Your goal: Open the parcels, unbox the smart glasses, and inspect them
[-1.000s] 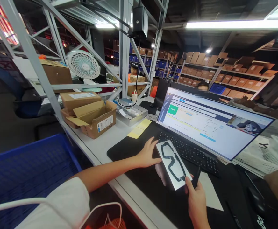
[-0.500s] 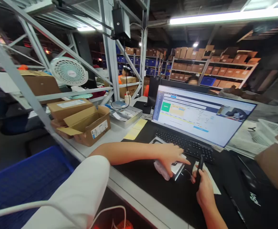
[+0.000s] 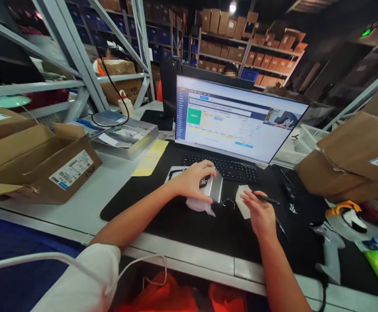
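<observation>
My left hand (image 3: 193,182) rests curled on top of a flat white product box (image 3: 215,187) that lies on the black desk mat (image 3: 176,221) just in front of the keyboard (image 3: 227,168). A bit of clear plastic wrap (image 3: 200,205) sticks out under the box. My right hand (image 3: 260,212) hovers to the right of the box, fingers loosely spread, with a thin black pen (image 3: 266,199) pinched between its fingertips over a white slip of paper (image 3: 242,201). The monitor (image 3: 237,119) stands lit behind the keyboard.
An open cardboard box (image 3: 39,167) sits at the left, a metal tray (image 3: 124,136) and yellow notes (image 3: 150,158) behind it. More cardboard boxes (image 3: 354,160) are stacked at the right, near a handheld scanner (image 3: 330,249) and tape dispenser (image 3: 347,216). Other people work beyond the shelving.
The box went from held upright in my right hand to lying flat on the mat under my left hand. My right hand now holds only the pen. My view swung right and down.
</observation>
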The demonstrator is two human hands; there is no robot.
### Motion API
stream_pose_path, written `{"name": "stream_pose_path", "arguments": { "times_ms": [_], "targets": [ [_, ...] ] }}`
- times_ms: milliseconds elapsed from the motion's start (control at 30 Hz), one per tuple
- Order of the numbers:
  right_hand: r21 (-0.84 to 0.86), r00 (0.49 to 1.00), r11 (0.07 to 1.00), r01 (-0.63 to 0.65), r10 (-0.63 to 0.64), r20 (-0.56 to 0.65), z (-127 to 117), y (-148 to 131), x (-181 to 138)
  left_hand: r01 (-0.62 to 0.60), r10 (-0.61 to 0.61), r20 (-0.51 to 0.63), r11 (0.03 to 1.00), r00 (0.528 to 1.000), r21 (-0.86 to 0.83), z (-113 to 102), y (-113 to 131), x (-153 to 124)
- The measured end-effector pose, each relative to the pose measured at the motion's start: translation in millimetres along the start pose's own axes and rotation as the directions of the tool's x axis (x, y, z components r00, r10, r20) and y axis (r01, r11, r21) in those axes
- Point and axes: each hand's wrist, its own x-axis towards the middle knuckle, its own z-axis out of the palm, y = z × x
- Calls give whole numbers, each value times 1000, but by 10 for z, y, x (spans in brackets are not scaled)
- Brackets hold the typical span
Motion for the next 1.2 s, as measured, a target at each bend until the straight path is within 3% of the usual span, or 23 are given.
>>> {"name": "stream_pose_path", "arguments": {
  "times_ms": [167, 467, 600, 833, 1200],
  "targets": [
    [-151, 993, 982, 110, -114, -18, 80, 36, 0, 45, -37, 55, 987, 998, -154, -77, -85, -24],
    [-157, 959, 978, 137, -91, 267, 519, -410, -16, 38, -16, 68, 943, 998, -329, -146, -233, -32],
    [-218, 905, 973, 75, 26, 424, 819, -583, 125, -24, 32, 19, 942, 999, -336, -140, -256, -13],
    [-341, 894, 939, -50, 194, 404, 1059, -546, 153, 1, -1, 0, 942, 1000, -336, -182, -278, -33],
    [-280, 868, 958, -55, 185, 461, 1050, -463, 153, -1, 10, 21, 931, 1000, -365, -161, -266, 7]
  ]
}}
